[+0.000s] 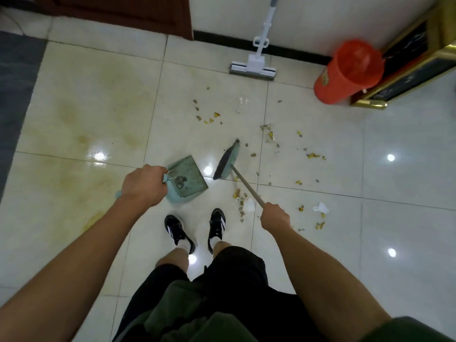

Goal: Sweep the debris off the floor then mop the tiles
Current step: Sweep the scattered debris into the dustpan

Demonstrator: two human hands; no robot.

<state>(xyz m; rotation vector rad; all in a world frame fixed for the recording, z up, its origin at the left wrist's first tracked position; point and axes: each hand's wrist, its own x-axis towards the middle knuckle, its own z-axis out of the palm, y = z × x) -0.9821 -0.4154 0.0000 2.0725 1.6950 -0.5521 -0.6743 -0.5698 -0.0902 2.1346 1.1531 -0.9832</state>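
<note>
The left hand (142, 185) grips the dustpan (188, 178) and the right hand (275, 216) grips the broom (228, 161) stick; crumbs (271, 135) lie far right; a hard sweep could flick them past the pan; the mop (254, 65) waits far off.

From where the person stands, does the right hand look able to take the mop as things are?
Probably not. The right hand grips the broom handle, and the mop leans on the far wall beyond the debris, well past the broom's head.
</note>
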